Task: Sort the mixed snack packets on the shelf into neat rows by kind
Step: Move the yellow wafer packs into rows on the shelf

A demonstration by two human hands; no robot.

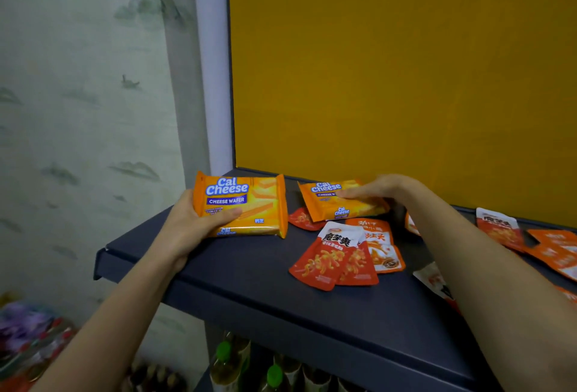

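The left hand (pixel 190 223) grips a Cal Cheese wafer packet (pixel 240 204), thumb across its front, over the shelf's (pixel 249 285) back left corner. The right hand (pixel 379 190) lays straight fingers on a second Cal Cheese packet (pixel 337 204) near the back edge; its thumb is hidden, so a grip cannot be told. Red snack packets (pixel 321 262) overlap mid-shelf, and more packets (pixel 499 229) lie toward the right edge.
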